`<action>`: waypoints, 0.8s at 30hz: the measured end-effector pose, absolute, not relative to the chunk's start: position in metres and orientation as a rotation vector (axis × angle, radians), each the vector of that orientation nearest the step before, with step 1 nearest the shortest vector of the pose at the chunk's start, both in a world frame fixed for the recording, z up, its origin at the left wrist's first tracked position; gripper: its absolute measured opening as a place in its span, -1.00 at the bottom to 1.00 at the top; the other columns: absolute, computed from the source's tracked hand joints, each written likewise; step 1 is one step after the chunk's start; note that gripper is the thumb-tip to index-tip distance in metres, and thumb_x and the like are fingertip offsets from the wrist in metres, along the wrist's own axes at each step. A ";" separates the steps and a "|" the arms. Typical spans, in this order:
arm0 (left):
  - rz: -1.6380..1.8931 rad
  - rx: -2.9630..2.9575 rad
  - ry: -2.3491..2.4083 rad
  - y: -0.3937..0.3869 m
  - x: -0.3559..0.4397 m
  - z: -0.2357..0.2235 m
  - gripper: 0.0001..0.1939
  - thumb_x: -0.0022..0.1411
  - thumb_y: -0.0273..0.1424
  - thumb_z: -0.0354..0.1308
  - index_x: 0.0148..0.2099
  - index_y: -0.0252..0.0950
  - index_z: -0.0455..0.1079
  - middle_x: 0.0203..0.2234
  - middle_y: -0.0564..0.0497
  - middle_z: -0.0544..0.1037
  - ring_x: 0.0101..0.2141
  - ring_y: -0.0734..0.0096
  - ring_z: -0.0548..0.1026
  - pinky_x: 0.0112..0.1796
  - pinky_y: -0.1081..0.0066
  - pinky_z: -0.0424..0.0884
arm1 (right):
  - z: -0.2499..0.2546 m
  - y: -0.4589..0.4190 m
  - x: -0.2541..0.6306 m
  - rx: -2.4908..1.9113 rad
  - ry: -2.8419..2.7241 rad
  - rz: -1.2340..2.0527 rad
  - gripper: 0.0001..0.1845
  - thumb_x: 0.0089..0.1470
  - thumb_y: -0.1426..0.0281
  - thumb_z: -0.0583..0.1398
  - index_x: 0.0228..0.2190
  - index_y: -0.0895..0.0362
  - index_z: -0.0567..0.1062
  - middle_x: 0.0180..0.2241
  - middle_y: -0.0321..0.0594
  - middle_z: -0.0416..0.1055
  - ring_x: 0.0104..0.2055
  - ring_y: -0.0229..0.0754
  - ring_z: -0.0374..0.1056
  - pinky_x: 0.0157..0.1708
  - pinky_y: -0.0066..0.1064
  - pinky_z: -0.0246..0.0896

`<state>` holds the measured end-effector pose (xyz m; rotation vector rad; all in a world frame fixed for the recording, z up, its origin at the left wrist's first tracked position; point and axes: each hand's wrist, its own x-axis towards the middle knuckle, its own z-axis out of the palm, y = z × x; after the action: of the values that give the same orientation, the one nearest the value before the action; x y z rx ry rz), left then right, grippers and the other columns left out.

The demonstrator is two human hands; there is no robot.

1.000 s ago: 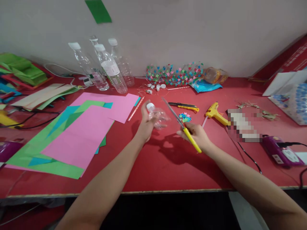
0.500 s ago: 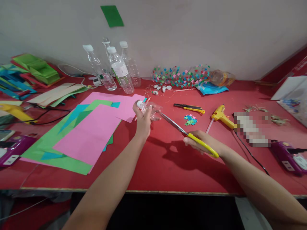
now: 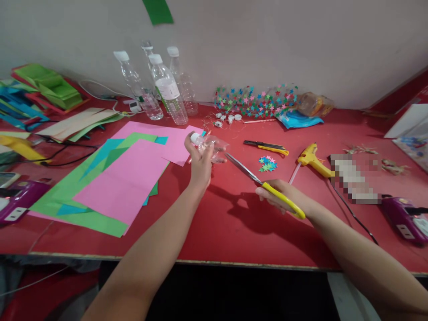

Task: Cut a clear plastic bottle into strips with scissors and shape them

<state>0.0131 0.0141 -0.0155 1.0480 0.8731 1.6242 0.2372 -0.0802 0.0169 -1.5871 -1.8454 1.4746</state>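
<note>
My left hand [image 3: 200,167] grips the cut-off top of a clear plastic bottle [image 3: 217,146], its white cap [image 3: 195,138] pointing up and to the left. My right hand [image 3: 279,194] is closed around the yellow handles of a pair of scissors [image 3: 245,170]. The long blades reach left, and their tips are at the cut edge of the bottle top; I cannot tell whether they touch it. Right of the bottle top lie a yellow box cutter [image 3: 265,147] and a small pile of paper stars [image 3: 267,163].
Pink, green and blue paper sheets [image 3: 123,178] cover the left of the red table. Several capped bottles [image 3: 169,91] stand at the back beside a star-covered bottle [image 3: 256,101]. A yellow glue gun [image 3: 314,160] and a purple power strip [image 3: 403,218] lie at the right.
The view has tilted down slightly, so things at the back sit higher. The bottle top has turned a little in my left hand; the scissors have barely moved.
</note>
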 end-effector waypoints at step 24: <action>1.576 1.291 0.855 0.009 0.019 -0.031 -0.33 0.22 -0.09 0.20 0.23 0.09 -0.10 -0.03 -0.06 0.38 -0.13 0.27 0.54 -0.37 0.39 0.60 | 0.029 -0.083 0.226 -1.554 -1.826 1.552 -0.42 0.04 -0.17 0.15 -0.50 0.13 0.31 -0.67 -0.46 0.13 -0.70 -0.40 0.11 -0.69 -0.51 0.02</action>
<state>0.0187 0.0085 -0.0309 1.2906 0.8548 1.5762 0.2263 -0.0833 0.0293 -1.5536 -1.8265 1.5517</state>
